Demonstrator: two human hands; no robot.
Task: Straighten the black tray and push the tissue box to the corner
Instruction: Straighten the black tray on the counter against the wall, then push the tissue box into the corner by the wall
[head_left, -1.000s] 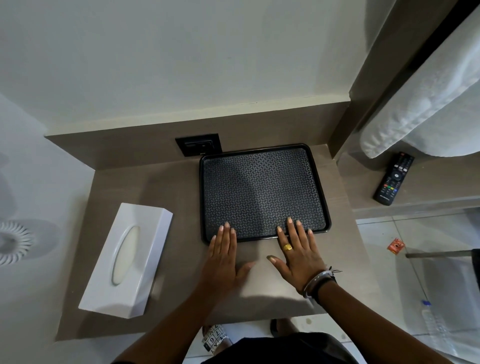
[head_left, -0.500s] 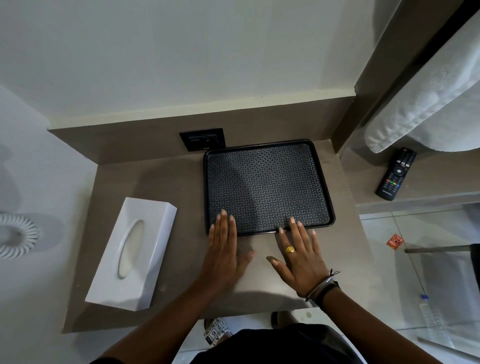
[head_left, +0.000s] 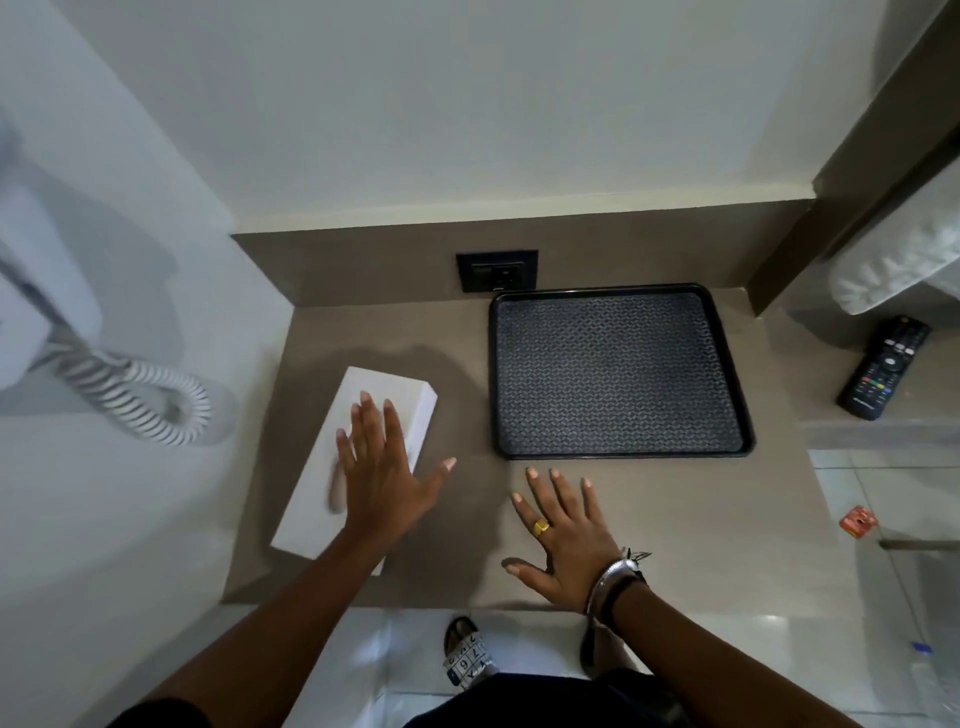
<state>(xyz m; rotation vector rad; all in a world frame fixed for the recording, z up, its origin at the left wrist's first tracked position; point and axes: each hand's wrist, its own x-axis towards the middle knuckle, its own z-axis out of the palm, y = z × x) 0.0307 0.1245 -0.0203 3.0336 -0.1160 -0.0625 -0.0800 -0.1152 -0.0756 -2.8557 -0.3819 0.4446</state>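
The black textured tray (head_left: 613, 371) lies square on the brown desk (head_left: 649, 509), its far edge close to the back panel. A white tissue box (head_left: 400, 395) lies slanted at the desk's left side. My left hand (head_left: 382, 467) rests flat on top of the box, fingers spread, hiding its opening. My right hand (head_left: 563, 535), wearing a gold ring and wrist bands, lies flat and open on the bare desk just in front of the tray, not touching it.
A black wall socket (head_left: 496, 271) sits in the back panel behind the tray. A coiled white cord (head_left: 150, 395) hangs on the left wall. A remote control (head_left: 883, 366) lies on the lower shelf at right, beneath white bedding (head_left: 893, 265).
Both hands left the tray's front edge. My left hand moved left onto the tissue box; my right hand pulled back onto the desk. The tray now sits further back and straight.
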